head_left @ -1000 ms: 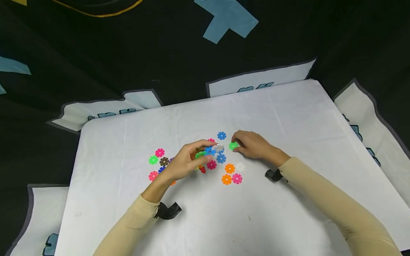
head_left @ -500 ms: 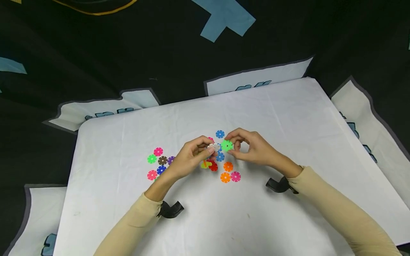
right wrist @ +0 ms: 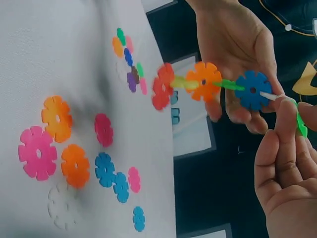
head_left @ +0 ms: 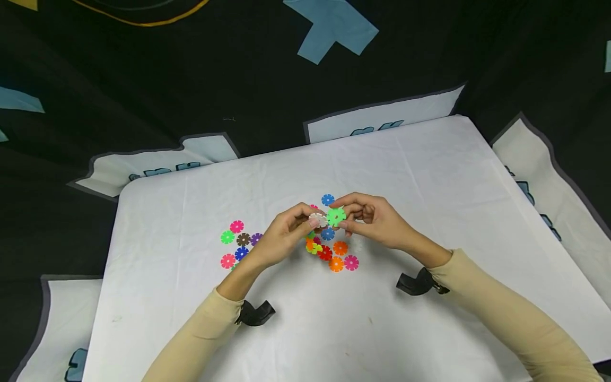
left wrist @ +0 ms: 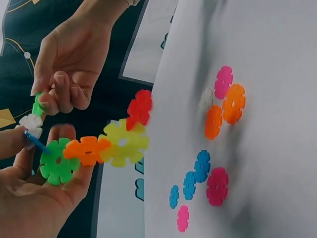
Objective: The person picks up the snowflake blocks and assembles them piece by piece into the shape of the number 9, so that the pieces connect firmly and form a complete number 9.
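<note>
My left hand (head_left: 281, 239) holds a chain of notched flower-shaped plastic discs above the table. In the left wrist view the chain runs from a red disc (left wrist: 139, 109) through a yellow disc (left wrist: 136, 148) and an orange disc (left wrist: 84, 153) to a green disc (left wrist: 49, 166). A blue disc (right wrist: 247, 99) follows, then a white disc (head_left: 316, 220) between the left thumb and fingers. My right hand (head_left: 382, 223) pinches another green disc (head_left: 336, 218) by its edge, up against the white one. Fingers hide whether their slots are engaged.
On the white table (head_left: 229, 329) loose discs lie in two groups. The left one includes a brown disc (head_left: 243, 243) and a purple disc (head_left: 255, 239). Beneath and right of the hands are an orange disc (head_left: 336, 268), a pink disc (head_left: 351, 267) and blue discs (head_left: 328, 196).
My right hand has lifted the green disc off the table and brought it left to the white disc. The left hand has turned slightly, with the chain's red end now hanging nearer the front.
</note>
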`<state>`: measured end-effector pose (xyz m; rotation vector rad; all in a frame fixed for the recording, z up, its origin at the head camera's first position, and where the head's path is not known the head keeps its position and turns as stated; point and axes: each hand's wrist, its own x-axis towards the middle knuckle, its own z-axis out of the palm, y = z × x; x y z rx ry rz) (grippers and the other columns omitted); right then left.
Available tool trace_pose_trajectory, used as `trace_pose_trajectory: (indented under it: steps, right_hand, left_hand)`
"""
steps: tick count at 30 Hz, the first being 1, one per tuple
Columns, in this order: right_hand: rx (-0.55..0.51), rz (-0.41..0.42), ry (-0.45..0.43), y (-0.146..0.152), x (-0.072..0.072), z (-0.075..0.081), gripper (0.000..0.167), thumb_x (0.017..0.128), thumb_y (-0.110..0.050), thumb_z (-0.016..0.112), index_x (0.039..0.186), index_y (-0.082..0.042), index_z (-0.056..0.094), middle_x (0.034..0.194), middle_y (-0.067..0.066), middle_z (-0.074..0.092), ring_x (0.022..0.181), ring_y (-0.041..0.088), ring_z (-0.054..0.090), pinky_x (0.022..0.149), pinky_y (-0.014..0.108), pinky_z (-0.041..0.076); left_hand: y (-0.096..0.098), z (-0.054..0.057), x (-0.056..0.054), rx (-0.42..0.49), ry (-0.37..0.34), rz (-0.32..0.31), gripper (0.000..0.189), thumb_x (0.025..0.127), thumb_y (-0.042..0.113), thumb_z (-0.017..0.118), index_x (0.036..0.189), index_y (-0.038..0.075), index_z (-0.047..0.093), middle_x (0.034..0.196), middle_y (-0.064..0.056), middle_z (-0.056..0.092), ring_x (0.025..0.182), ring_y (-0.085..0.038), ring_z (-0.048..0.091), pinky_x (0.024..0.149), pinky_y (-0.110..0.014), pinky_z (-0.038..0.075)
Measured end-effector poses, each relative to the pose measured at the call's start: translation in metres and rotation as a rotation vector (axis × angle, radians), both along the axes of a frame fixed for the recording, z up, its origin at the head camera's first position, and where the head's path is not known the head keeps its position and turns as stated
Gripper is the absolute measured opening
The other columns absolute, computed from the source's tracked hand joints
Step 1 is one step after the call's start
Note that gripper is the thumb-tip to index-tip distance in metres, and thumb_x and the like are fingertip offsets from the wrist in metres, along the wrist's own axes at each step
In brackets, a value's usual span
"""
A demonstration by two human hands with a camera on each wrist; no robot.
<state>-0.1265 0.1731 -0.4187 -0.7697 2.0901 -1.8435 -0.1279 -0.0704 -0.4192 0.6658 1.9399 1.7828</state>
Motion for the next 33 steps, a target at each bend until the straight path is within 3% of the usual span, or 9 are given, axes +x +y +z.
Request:
trace_pose_trajectory:
  steps: [6,9,13,17,22,29,33]
  right_hand:
    - [-0.051,0.013,-0.105,0.000,0.000,0.002,0.039,0.090,0.002,0.066,0.126,0.010,0.053,0.090,0.021,0.066,0.069,0.020,0.065,0.071,0.027,0.057]
    - [-0.073,0.008,-0.149,0.001,0.000,0.001,0.039,0.091,0.002,0.065,0.126,0.011,0.052,0.092,0.026,0.064,0.068,0.019,0.066,0.074,0.027,0.058]
    - [-0.092,0.014,-0.187,0.001,0.000,0.002,0.039,0.092,0.001,0.063,0.127,0.011,0.051,0.092,0.012,0.069,0.069,0.021,0.065,0.076,0.028,0.058]
    - [-0.090,0.015,-0.230,0.000,0.001,0.002,0.038,0.093,0.000,0.061,0.128,0.009,0.051,0.092,0.004,0.070,0.070,0.023,0.065,0.079,0.030,0.058]
    - [-0.095,0.014,-0.261,-0.001,0.002,0.000,0.039,0.094,-0.002,0.061,0.129,0.011,0.049,0.091,0.003,0.070,0.071,0.015,0.066,0.083,0.031,0.058]
    - [-0.147,0.004,-0.276,-0.006,0.005,-0.004,0.039,0.096,0.000,0.059,0.131,0.012,0.049,0.092,-0.001,0.073,0.075,0.013,0.070,0.082,0.026,0.057]
    - [-0.164,-0.010,-0.249,-0.008,0.006,-0.005,0.036,0.095,0.004,0.056,0.129,0.014,0.049,0.090,0.000,0.075,0.078,0.019,0.072,0.088,0.029,0.056]
  left_hand:
    - [0.000,0.000,0.000,-0.020,0.036,0.036,0.016,0.103,0.012,0.050,0.106,-0.001,0.059,0.123,-0.015,0.059,0.109,-0.041,0.060,0.093,-0.039,0.054]
    - [0.001,0.001,0.000,-0.043,0.043,0.036,0.015,0.102,0.012,0.051,0.106,0.001,0.060,0.118,-0.013,0.061,0.103,-0.031,0.064,0.093,-0.042,0.054]
    - [0.002,0.001,0.001,-0.055,0.031,0.032,0.013,0.101,0.013,0.053,0.105,0.003,0.060,0.111,-0.011,0.061,0.097,-0.020,0.066,0.095,-0.050,0.052]
    - [0.002,-0.001,0.001,-0.069,0.029,0.059,0.013,0.101,0.014,0.054,0.102,0.003,0.060,0.104,-0.012,0.061,0.095,-0.025,0.066,0.093,-0.052,0.052]
    - [0.003,-0.002,0.001,-0.075,0.047,0.080,0.013,0.100,0.014,0.056,0.100,0.003,0.061,0.099,-0.012,0.061,0.094,-0.035,0.064,0.089,-0.041,0.054]
    - [0.004,-0.001,0.002,-0.065,0.092,0.091,0.013,0.099,0.012,0.058,0.096,0.002,0.065,0.097,-0.012,0.064,0.088,-0.018,0.066,0.083,-0.028,0.055]
    - [0.005,0.000,0.003,-0.049,0.116,0.118,0.012,0.097,0.011,0.060,0.094,0.001,0.066,0.095,-0.019,0.066,0.082,-0.024,0.065,0.078,-0.026,0.054]
